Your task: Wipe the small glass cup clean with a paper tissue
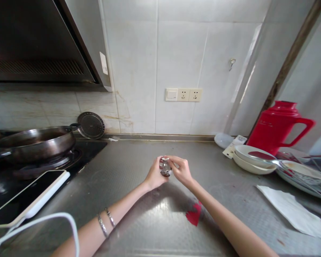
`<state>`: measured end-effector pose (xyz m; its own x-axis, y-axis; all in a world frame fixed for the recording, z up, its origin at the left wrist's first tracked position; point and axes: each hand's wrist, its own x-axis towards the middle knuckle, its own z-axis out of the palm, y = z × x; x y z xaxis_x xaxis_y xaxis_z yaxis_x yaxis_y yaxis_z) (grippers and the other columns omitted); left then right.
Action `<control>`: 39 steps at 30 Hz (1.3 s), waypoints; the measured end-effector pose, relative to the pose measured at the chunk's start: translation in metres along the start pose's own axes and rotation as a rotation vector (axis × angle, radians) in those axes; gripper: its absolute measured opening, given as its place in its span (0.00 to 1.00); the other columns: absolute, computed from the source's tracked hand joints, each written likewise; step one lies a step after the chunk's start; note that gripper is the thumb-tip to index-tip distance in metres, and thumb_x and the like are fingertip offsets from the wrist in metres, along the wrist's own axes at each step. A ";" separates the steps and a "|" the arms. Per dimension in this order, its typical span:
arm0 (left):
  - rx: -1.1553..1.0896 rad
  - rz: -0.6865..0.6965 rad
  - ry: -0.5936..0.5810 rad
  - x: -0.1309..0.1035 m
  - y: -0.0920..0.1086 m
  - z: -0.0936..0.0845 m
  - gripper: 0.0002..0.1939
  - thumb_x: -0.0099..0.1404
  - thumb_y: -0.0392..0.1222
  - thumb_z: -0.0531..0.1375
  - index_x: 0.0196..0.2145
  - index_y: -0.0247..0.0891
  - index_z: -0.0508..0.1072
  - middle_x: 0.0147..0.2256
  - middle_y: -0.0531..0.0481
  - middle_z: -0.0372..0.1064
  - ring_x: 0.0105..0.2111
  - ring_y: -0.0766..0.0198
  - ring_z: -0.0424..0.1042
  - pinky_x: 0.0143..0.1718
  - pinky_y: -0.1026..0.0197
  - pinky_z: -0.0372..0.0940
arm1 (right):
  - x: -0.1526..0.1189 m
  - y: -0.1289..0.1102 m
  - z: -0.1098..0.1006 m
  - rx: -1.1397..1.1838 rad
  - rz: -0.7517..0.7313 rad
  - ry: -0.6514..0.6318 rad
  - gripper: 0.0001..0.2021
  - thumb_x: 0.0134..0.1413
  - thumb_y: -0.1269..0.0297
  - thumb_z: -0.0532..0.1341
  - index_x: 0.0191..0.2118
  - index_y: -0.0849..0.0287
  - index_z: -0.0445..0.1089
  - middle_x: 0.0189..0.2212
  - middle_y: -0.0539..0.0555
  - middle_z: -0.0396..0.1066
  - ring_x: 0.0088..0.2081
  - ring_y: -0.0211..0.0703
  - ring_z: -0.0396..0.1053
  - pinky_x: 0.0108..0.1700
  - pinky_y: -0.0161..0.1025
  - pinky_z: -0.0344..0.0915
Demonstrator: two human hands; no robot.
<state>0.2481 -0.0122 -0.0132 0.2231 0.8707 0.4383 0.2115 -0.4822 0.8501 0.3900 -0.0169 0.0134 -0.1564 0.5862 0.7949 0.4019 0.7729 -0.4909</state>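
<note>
Over the middle of the steel counter (133,160), my two hands meet around a small, shiny object with silvery and dark brown parts (165,167). My left hand (155,175) wraps it from the left side. The fingers of my right hand (181,169) pinch at its upper right edge. Its kind is too small and too covered by fingers to make out; it could be foil or clear wrapping. Below my right wrist, a torn red scrap (194,214) lies on the counter.
At left, a steel pan (40,142) sits on the black stove (91,151), near a phone (29,200) with a white cable (66,216). Stacked white bowls (254,162), a red thermos jug (276,125) and a white paper napkin (291,210) are at right. A range hood (42,43) overhangs the stove.
</note>
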 end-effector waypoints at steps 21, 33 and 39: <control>-0.131 0.033 -0.011 0.007 -0.004 -0.004 0.36 0.41 0.35 0.70 0.47 0.38 0.60 0.45 0.44 0.70 0.42 0.58 0.72 0.42 0.58 0.66 | -0.003 -0.006 -0.005 -0.074 -0.348 -0.137 0.15 0.58 0.73 0.53 0.47 0.55 0.71 0.48 0.57 0.73 0.52 0.46 0.69 0.54 0.47 0.68; -0.092 -0.056 0.012 0.003 0.006 -0.005 0.35 0.41 0.40 0.71 0.45 0.37 0.61 0.36 0.50 0.71 0.33 0.62 0.72 0.34 0.62 0.65 | 0.000 -0.008 -0.003 -0.019 -0.080 0.043 0.11 0.59 0.69 0.54 0.39 0.55 0.75 0.41 0.57 0.77 0.44 0.48 0.75 0.47 0.44 0.73; -0.106 -0.033 0.031 0.006 -0.001 -0.003 0.34 0.42 0.38 0.70 0.47 0.38 0.61 0.39 0.48 0.71 0.36 0.61 0.72 0.37 0.61 0.66 | -0.003 -0.009 -0.007 -0.075 -0.301 -0.090 0.14 0.59 0.72 0.53 0.46 0.54 0.72 0.47 0.57 0.74 0.52 0.46 0.70 0.53 0.46 0.69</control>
<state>0.2461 -0.0062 -0.0109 0.1874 0.8895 0.4166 0.1157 -0.4412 0.8899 0.3933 -0.0274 0.0182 -0.3560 0.3562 0.8640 0.3909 0.8965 -0.2085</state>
